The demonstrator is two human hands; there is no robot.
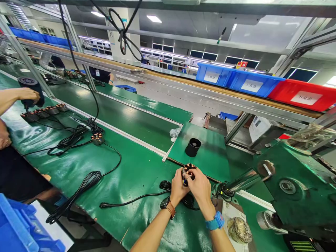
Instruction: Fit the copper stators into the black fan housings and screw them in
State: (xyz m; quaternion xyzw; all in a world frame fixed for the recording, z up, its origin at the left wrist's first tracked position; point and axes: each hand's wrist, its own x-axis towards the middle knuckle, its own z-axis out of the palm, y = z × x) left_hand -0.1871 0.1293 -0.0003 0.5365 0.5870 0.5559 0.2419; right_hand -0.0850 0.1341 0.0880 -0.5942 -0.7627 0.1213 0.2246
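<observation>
Both my hands hold one motor stator, a round part with copper windings, just above the green table. My left hand wears a brown-strapped watch and grips its left side. My right hand wears a blue band and grips its right side. A black cable runs left from under my hands across the table. A black cylindrical cap stands upright on a green mat just beyond the stator.
Another stator with coiled black cable lies to the left. A co-worker's hand holds a black part over a row of stators. Blue bins and a red bin sit on a shelf. A green machine stands right.
</observation>
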